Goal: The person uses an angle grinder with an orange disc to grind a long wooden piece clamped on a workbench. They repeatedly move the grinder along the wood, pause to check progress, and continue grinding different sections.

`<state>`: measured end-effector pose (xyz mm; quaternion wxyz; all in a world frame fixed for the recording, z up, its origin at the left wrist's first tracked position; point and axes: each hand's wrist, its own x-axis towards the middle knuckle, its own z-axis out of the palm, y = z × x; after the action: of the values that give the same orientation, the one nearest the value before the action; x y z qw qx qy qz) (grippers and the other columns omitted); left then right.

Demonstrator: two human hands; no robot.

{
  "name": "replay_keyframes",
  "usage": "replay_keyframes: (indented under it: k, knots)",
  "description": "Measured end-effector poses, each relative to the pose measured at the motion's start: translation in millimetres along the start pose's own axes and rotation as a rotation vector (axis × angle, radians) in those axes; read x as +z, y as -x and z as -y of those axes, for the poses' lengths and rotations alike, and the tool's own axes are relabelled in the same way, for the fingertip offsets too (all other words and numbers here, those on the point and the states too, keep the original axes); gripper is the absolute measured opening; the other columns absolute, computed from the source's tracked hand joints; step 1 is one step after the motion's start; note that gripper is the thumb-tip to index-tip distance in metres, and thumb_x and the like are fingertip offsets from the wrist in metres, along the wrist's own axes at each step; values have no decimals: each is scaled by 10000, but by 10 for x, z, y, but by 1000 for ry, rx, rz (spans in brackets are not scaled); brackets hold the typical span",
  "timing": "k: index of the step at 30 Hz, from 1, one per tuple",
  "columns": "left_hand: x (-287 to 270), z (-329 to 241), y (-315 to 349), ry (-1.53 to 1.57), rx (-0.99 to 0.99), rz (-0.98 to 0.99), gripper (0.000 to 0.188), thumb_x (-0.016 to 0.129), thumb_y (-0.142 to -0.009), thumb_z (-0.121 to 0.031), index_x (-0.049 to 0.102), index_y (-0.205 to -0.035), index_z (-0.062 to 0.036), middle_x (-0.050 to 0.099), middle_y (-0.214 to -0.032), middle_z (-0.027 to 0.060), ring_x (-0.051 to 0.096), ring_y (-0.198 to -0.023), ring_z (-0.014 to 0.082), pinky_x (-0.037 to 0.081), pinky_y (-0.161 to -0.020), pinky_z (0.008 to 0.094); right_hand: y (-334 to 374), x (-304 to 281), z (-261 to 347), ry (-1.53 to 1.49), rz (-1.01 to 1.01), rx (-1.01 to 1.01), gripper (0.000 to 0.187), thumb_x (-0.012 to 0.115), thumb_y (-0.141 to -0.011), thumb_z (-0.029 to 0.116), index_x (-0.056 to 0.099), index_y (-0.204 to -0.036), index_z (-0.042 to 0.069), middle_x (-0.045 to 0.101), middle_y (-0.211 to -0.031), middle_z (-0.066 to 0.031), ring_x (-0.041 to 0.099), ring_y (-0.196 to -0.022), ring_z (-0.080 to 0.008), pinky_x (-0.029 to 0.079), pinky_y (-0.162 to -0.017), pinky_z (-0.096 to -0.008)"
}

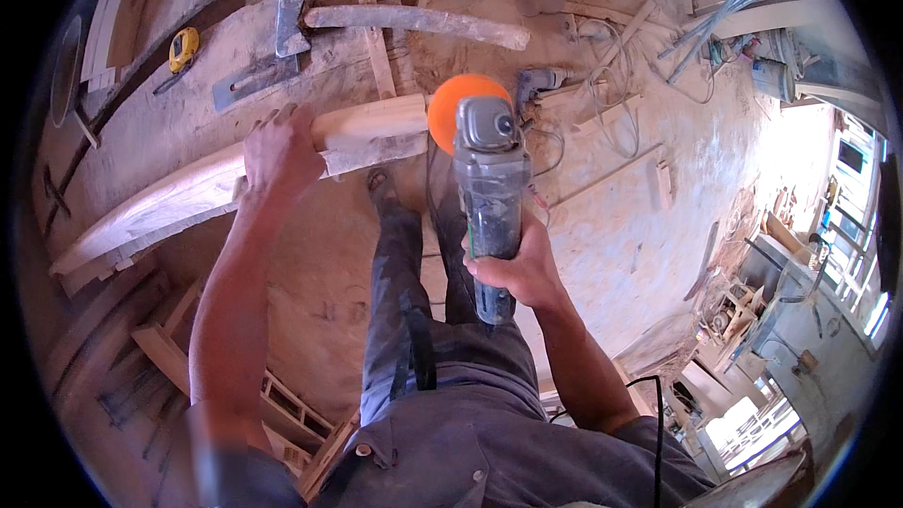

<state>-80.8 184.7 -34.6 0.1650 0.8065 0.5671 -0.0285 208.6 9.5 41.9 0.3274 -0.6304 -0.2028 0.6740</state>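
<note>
Right hand: we see it wrapped round the barrel of one angle grinder [495, 207], beyond the bench's right end.
Left hand: clasped over one pale timber [367, 122], along the bench's near edge.
Grinder handling: we judge it rigid and head-heavy, best held by the barrel, clear of its single orange disc [450, 113].
Timber handling: probably stiff, fairly heavy, slippery if dusty; we would grip well back from its right end.
Bench [226, 47]: one hatchet [423, 23], handle overhanging the right edge; one yellow tape measure [182, 50] leftward.
Floor: one drill [541, 83].
</note>
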Motion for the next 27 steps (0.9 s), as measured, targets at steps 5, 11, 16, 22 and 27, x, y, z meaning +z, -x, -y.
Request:
replay_keyframes:
  k: [5, 11, 16, 22, 27]
  knots:
    - [27, -18, 59, -18, -13, -50, 246, 780, -741, -88, 670, -962, -91, 698, -1002, 123, 678, -1020, 376, 523, -880, 497, -96, -76, -6, 1, -51, -45, 524, 806, -686, 91, 636, -1179, 29, 700, -945, -58, 682, -848, -164, 558, -792, -342]
    - [55, -65, 172, -53, 18, -127, 256, 741, -718, -38, 623, -943, -75, 666, -981, 116, 662, -1013, 357, 513, -853, 489, 107, -73, -47, 15, -56, -70, 536, 805, -680, 91, 614, -1169, -13, 706, -931, -100, 715, -794, -194, 593, -752, -355]
    - [170, -47, 211, -84, 46, -240, 222, 711, -724, -49, 606, -916, -90, 642, -931, 96, 659, -942, 343, 495, -799, 478, 57, 46, 10, 69, -60, -85, 544, 812, -674, 85, 621, -1174, -8, 705, -937, -93, 715, -809, -191, 587, -784, -353]
    - [288, -49, 328, -142, 83, -385, 107, 680, -816, -99, 609, -896, -108, 632, -909, 72, 650, -883, 303, 483, -766, 466, 134, -12, 136, 10, -72, -7, 572, 815, -688, 114, 628, -1219, 11, 714, -960, -70, 693, -856, -167, 566, -813, -347]
    - [298, -92, 358, -161, 94, -432, 88, 676, -836, -117, 611, -894, -115, 626, -910, 61, 644, -877, 291, 481, -762, 460, 344, 60, 13, 14, -59, 16, 562, 810, -691, 122, 632, -1212, 10, 704, -967, -66, 680, -867, -161, 557, -807, -338]
